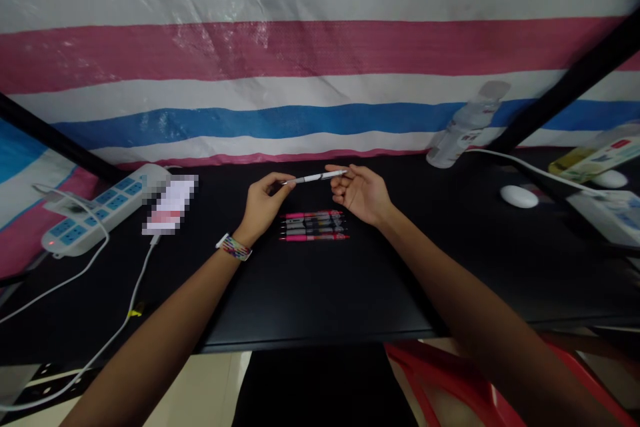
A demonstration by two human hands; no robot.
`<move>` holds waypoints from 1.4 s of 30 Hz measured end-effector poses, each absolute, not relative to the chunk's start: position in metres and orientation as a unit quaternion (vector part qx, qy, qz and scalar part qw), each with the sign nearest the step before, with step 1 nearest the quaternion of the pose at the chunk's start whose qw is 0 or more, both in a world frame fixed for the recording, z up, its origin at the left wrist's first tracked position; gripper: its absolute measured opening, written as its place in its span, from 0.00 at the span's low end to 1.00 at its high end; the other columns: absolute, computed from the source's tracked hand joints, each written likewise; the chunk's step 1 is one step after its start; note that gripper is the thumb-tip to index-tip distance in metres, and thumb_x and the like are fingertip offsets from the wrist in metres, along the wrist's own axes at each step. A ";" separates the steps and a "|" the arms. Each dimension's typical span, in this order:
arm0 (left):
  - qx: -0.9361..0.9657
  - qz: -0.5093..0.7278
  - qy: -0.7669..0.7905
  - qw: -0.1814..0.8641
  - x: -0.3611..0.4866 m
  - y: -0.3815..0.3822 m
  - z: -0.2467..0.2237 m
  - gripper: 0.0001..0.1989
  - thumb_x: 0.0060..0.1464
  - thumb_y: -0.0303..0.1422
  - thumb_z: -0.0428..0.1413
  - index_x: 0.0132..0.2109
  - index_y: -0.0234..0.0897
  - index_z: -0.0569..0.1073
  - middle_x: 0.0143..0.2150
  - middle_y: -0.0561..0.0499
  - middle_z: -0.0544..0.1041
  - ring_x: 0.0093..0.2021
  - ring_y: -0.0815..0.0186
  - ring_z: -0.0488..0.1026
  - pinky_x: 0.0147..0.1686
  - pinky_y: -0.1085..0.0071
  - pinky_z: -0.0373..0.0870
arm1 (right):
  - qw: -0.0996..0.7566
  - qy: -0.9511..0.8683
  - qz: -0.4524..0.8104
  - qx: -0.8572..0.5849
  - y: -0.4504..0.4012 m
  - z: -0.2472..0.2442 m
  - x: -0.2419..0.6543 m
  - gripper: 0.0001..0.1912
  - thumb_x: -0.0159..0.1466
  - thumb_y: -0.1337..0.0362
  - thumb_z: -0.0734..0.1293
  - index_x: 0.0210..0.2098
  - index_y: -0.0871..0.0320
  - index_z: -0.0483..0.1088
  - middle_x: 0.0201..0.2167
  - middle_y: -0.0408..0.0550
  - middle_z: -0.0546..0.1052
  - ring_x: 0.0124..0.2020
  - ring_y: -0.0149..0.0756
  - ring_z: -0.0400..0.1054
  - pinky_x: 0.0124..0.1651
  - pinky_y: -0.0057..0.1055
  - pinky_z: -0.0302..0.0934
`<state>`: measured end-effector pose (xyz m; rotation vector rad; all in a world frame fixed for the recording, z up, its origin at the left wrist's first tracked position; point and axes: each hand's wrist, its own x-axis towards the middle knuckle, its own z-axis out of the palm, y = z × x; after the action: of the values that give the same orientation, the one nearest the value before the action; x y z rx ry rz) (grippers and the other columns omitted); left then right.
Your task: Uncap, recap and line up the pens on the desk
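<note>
White pen (311, 178): beyond pen row (315, 222), probably mid-positioning; next calls for steadiness
Left hand (264, 205): fingers clamp one end
Right hand (364, 196): fingers pinch other

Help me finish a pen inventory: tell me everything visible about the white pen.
The white pen is slim and straight, apparently plastic, with dark markings and a greyish left section narrowing to a point. Nearly level, right end higher, it is held beyond the row of pens: the left hand pinches its left end, the right hand touches its right end.
</note>
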<state>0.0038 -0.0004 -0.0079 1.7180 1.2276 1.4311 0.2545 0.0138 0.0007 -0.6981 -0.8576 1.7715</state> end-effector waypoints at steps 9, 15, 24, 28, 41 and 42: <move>0.648 0.542 0.447 0.294 0.005 -0.002 -0.008 0.06 0.62 0.36 0.68 0.45 0.40 0.86 0.42 0.48 0.87 0.39 0.63 0.80 0.41 0.66 0.76 | 0.525 -0.230 0.779 -0.256 0.012 0.003 0.251 0.11 0.72 0.68 0.65 0.46 0.60 0.81 0.29 0.46 0.76 0.29 0.30 0.68 0.32 0.24 0.69; 0.649 0.540 0.450 0.292 0.004 -0.001 -0.009 0.06 0.63 0.36 0.68 0.45 0.41 0.86 0.41 0.48 0.87 0.37 0.64 0.79 0.40 0.66 0.75 | 0.522 -0.242 0.781 -0.244 0.013 0.000 0.251 0.12 0.69 0.68 0.67 0.50 0.59 0.79 0.33 0.48 0.78 0.31 0.32 0.69 0.35 0.28 0.72; 0.649 0.538 0.449 0.296 0.005 -0.001 -0.009 0.08 0.63 0.38 0.68 0.45 0.40 0.86 0.42 0.48 0.87 0.39 0.63 0.79 0.41 0.66 0.76 | 0.527 -0.219 0.788 -0.231 0.010 0.002 0.250 0.16 0.69 0.64 0.67 0.53 0.61 0.79 0.35 0.50 0.79 0.33 0.34 0.71 0.37 0.29 0.73; 0.645 0.543 0.451 0.293 0.004 0.000 -0.009 0.08 0.62 0.38 0.68 0.45 0.41 0.86 0.42 0.48 0.87 0.38 0.63 0.79 0.41 0.66 0.76 | 0.531 -0.232 0.777 -0.245 0.012 0.000 0.249 0.12 0.69 0.67 0.69 0.51 0.60 0.79 0.34 0.48 0.78 0.32 0.32 0.71 0.37 0.26 0.74; 0.653 0.532 0.454 0.292 0.003 -0.001 -0.008 0.08 0.63 0.39 0.68 0.46 0.41 0.87 0.42 0.48 0.87 0.37 0.63 0.79 0.40 0.66 0.76 | 0.546 -0.209 0.772 -0.249 0.009 0.004 0.249 0.12 0.67 0.68 0.69 0.49 0.59 0.80 0.34 0.48 0.81 0.33 0.32 0.74 0.39 0.25 0.76; 0.652 0.533 0.455 0.291 0.003 0.000 -0.009 0.08 0.63 0.39 0.68 0.46 0.41 0.87 0.42 0.48 0.87 0.38 0.63 0.79 0.40 0.65 0.76 | 0.545 -0.213 0.771 -0.253 0.009 0.004 0.248 0.11 0.67 0.69 0.69 0.49 0.59 0.80 0.34 0.47 0.81 0.32 0.31 0.74 0.39 0.24 0.76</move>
<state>0.0029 -0.0005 -0.0087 1.7384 1.2125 1.4201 0.2481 0.0085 0.0037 -0.6005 -0.5052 1.8286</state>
